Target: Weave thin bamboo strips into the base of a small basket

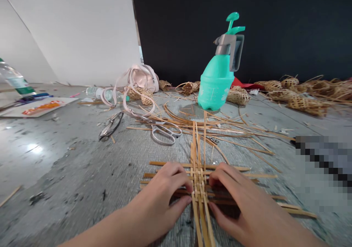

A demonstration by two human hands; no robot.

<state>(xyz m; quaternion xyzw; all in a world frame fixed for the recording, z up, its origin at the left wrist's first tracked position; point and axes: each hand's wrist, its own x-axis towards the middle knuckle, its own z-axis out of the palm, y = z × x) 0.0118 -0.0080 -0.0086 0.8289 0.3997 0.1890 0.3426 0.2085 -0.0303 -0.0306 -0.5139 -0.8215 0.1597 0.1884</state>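
A small woven lattice of bamboo strips (198, 184) lies on the grey surface in front of me, its loose ends sticking out on all four sides. My left hand (165, 194) is closed at the left edge of the weave, thumb and forefinger curled around the strips there. On the opposite edge, my right hand (239, 199) has its fingers bent over the sideways strips, with the thumb lower down beside the lengthwise ones. Both palms hide part of the strips beneath them. Beyond the weave lie white-handled scissors (165, 132).
Loose bamboo strips (233, 129) spread behind the weave. A turquoise spray bottle (216, 80) stands behind them. Woven bamboo pieces (308, 102) line the back right. A pink bag (143, 78), a clear bottle (96, 92), eyeglasses (111, 126) and a white board (41, 106) lie leftward.
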